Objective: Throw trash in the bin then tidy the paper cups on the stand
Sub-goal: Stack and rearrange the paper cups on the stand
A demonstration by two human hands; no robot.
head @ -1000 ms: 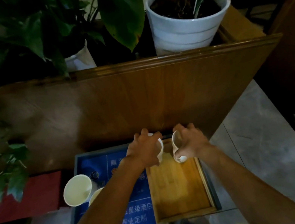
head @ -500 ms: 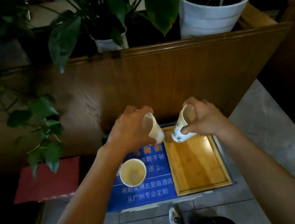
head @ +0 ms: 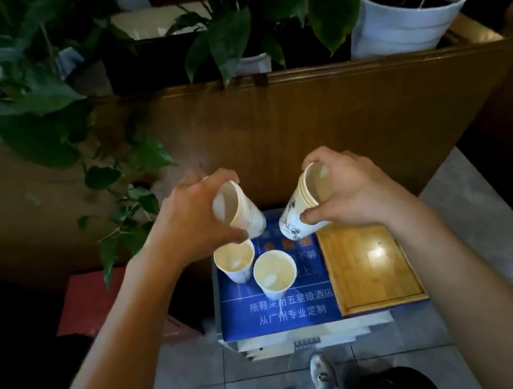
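Observation:
My left hand point(head: 189, 221) grips a stack of white paper cups point(head: 240, 209), tilted with the mouth toward me. In my right hand point(head: 355, 190) is a second stack of paper cups point(head: 307, 206), also tilted, with a dark print on its side. Both stacks hang above the low stand point(head: 279, 313), which has a blue printed top. Two more paper cups stand upright on the blue top: one point(head: 235, 261) just under my left hand and one point(head: 275, 276) to its right. A bamboo tray point(head: 372, 266) lies on the stand's right half with nothing in it.
A wooden planter wall point(head: 304, 124) rises right behind the stand, with a white plant pot point(head: 402, 21) and leafy plants on top. A red box point(head: 95, 301) lies left of the stand. My shoes point(head: 323, 376) are on the tiled floor below.
Both hands have lifted their cup stacks up off the bamboo tray and drawn apart. The view has shifted, so two upright cups now show on the blue top.

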